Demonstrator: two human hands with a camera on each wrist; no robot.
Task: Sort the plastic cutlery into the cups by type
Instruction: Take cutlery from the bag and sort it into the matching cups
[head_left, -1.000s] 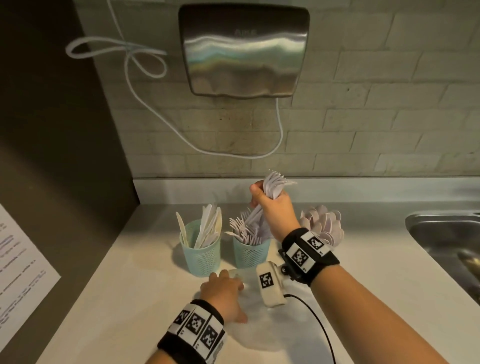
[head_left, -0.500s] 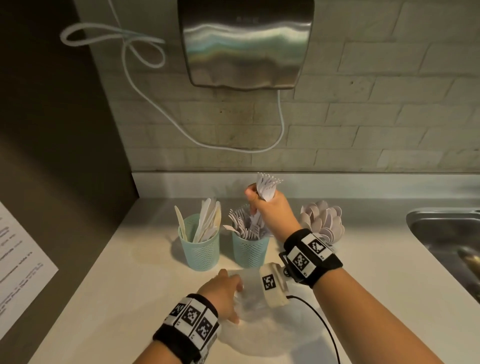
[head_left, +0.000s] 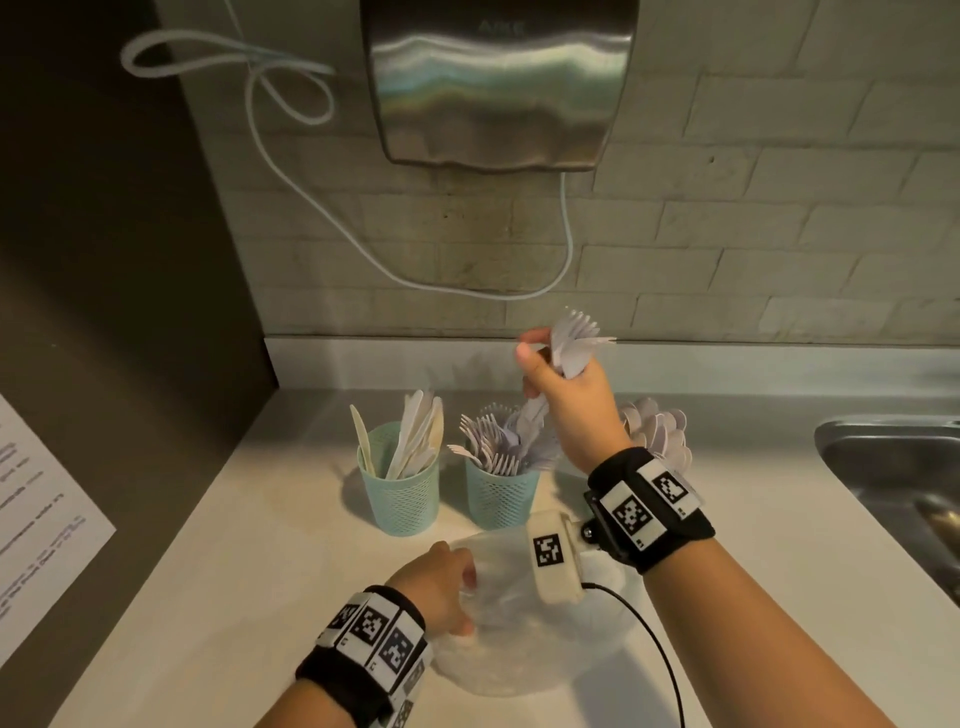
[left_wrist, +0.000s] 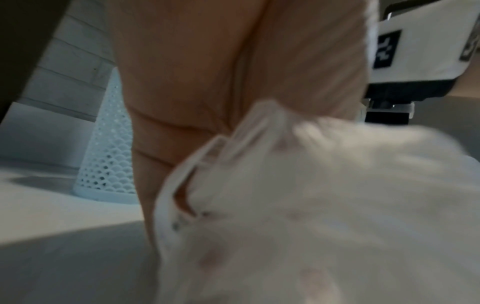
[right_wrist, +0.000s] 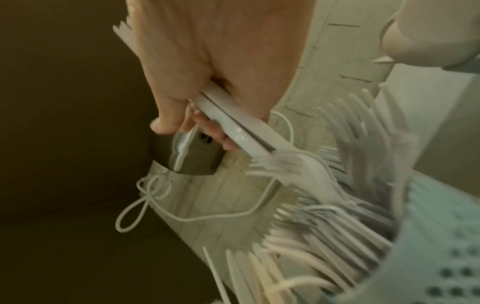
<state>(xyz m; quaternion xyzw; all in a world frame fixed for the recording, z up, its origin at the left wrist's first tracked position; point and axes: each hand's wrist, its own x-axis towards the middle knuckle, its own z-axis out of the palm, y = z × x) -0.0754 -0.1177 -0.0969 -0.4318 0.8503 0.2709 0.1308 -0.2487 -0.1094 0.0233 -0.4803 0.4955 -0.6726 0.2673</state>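
At the far left of the head view, a printed sheet (head_left: 36, 525) is being shown fixed to the dark side panel, and a looped white cord (head_left: 270, 93) is hanging on the brick wall beside a steel hand dryer (head_left: 498, 83). On the pale counter (head_left: 218, 597), a teal mesh cup (head_left: 399, 493) is standing upright and is being filled with cream plastic knives (head_left: 415, 436). Just to its right, a second teal mesh cup (head_left: 500, 493) is standing packed with white forks (head_left: 493, 441), their tines pointing up and fanning outward. Nearer the person, a crumpled clear plastic bag (head_left: 519, 639) is lying on the counter and is being gripped at its left edge by the left hand (head_left: 441, 587), whose fingers are curled into the film; in the left wrist view the bag's folded rim (left_wrist: 197, 164) is seen pressed against that hand. Above the fork cup, a bundle of white forks (head_left: 571, 345) is being held in the fist of the right hand (head_left: 576, 400), tines upward and handles reaching down toward the cup; the right wrist view is showing the handles (right_wrist: 239, 123) clamped between fingers and palm. Behind that wrist, a cluster of white spoons (head_left: 660, 436) is standing bowls up, its holder being hidden. At the far right, a steel sink (head_left: 893, 467) is being shown set into the counter.
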